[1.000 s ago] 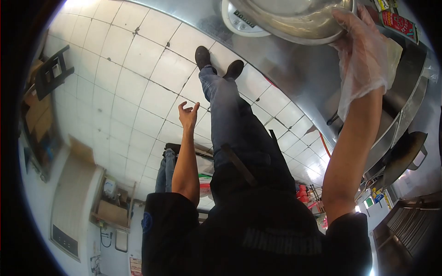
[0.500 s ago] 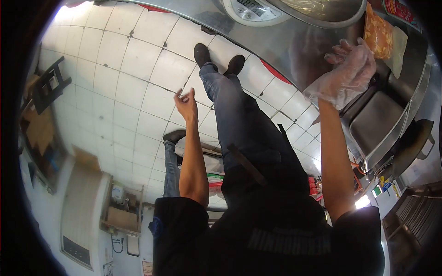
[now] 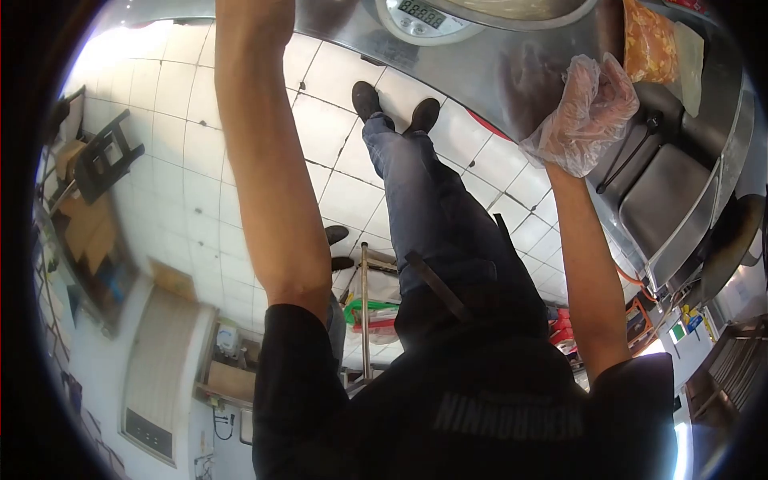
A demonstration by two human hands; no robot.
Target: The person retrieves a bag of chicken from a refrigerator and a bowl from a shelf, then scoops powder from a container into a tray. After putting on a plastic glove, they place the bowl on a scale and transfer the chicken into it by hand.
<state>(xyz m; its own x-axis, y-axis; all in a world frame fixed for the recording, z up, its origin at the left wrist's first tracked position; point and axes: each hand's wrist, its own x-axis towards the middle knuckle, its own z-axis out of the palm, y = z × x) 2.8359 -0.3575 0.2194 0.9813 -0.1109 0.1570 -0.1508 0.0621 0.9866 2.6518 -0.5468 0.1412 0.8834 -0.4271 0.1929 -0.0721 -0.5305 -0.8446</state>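
Observation:
My right hand (image 3: 588,108), in a clear plastic glove, hangs over the steel counter's edge. Its fingers are loosely curled and apart from the thumb, and nothing shows in them. An orange patterned packet (image 3: 648,44) with a pale sheet (image 3: 688,68) lies just beyond it. My left forearm (image 3: 268,160) reaches up to the top edge of the view. Of my bare left hand (image 3: 254,22) only the part near the wrist shows; its fingers are cut off. Farther along the counter sit a white digital scale (image 3: 424,20) and a large metal bowl (image 3: 520,20).
Dark metal pans (image 3: 668,192) are set into the counter at right, with a thin black-handled utensil (image 3: 628,156) across them. A blackened wok (image 3: 732,244) stands beside them. Another person's shoes (image 3: 340,248) show behind my left arm, near a metal-legged stand (image 3: 366,312).
My left hand has swung up from over the floor to the top edge of the view. My right hand's fingers have turned upward, slightly away from the packet.

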